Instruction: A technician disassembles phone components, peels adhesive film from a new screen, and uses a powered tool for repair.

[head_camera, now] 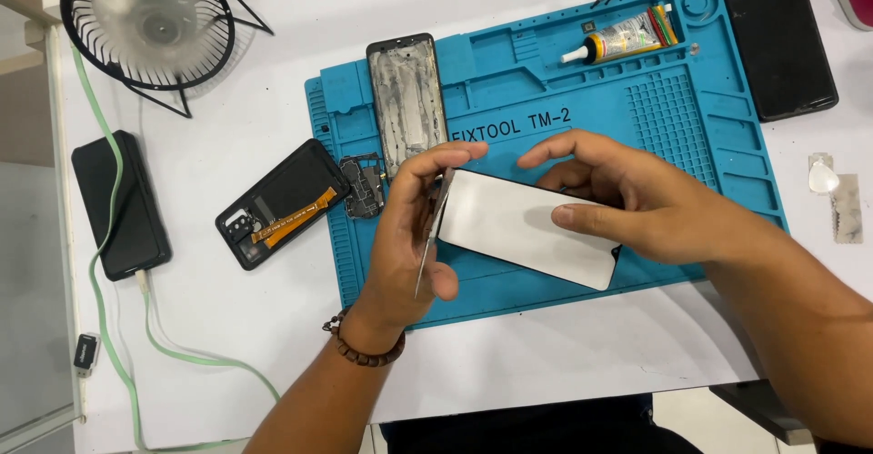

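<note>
A white rectangular phone screen [523, 229] is held over the mat; a glue tube's label [627, 40] is yellow-striped.

White table [546, 363] carries blue work mat [727, 145], small black fan [150, 22], three dark phones, opened phone back [282, 201], green cable [109, 327].

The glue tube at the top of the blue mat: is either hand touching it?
No. The glue tube lies alone on the blue mat, while both hands hold the white screen panel lower down.
</note>
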